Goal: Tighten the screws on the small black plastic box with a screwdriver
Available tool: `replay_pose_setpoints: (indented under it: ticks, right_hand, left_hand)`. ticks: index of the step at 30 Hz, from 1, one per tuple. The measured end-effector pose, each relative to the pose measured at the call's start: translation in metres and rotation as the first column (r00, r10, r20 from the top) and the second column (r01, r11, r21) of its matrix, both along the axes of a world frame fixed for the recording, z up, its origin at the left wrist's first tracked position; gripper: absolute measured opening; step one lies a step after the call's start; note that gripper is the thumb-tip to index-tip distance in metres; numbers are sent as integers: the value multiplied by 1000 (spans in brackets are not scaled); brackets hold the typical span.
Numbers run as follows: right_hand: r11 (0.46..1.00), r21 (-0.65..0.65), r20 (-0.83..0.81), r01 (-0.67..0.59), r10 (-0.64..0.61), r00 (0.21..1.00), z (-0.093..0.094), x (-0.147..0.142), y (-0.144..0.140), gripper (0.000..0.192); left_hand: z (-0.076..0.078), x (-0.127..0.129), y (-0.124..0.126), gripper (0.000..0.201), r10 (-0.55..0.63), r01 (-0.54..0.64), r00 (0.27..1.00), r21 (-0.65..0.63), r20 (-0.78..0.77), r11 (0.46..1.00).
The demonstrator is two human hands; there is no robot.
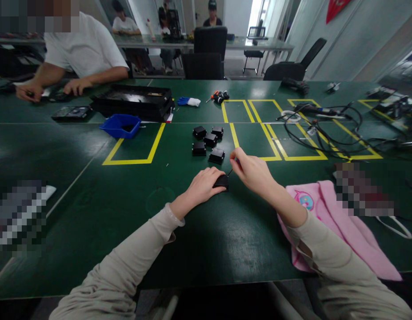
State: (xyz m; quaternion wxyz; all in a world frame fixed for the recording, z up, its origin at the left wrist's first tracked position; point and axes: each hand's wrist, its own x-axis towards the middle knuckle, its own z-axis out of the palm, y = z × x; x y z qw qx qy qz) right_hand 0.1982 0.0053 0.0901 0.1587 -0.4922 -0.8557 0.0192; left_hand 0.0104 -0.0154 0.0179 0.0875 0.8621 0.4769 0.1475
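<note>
My left hand point(206, 183) is closed around a small black box point(222, 182) on the green table, thumb at its near side and fingers over its top. In a pinch, my right hand point(250, 168) holds a thin dark rod-like tool point(230, 172). The tool slants down to the right end of the box; most of it is hidden in my fingers, so its exact kind does not show. Just beyond my hands sit several similar black boxes, the nearest black box point(217, 155) close to my left fingertips. They have small shiny parts at their ends.
Left of the boxes stands a blue bin point(121, 126), with a large black tray point(135, 101) behind it. A pink cloth point(326, 222) lies under my right forearm. Black cables point(321, 129) spread over the right side. Across the table a co-worker point(82, 49) handles parts.
</note>
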Motion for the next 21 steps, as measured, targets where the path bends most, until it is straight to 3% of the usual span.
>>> replay_pose_setpoints:
  ticks: [4, 9, 16, 21]
  right_hand:
    - [1000, 11, 51, 15, -15, 999, 0, -1, -1, 39]
    - [1000, -30, 23, 6, -5, 1000, 3, -1, -1, 29]
    - [1000, -4, 64, 14, -14, 998, 3, -1, -3, 36]
    - [999, -30, 10, 29, -29, 1000, 2, -1, -1, 28]
  left_hand:
    - [0, 0, 0, 41, -5, 5, 1000, 4, -3, 1000]
    - [0, 0, 0, 41, 0, 0, 1000, -3, 2, 1000]
    - [-2, -1, 0, 42, -8, 8, 1000, 16, 5, 1000]
    - [-1, -1, 0, 42, -2, 2, 1000, 3, 16, 1000]
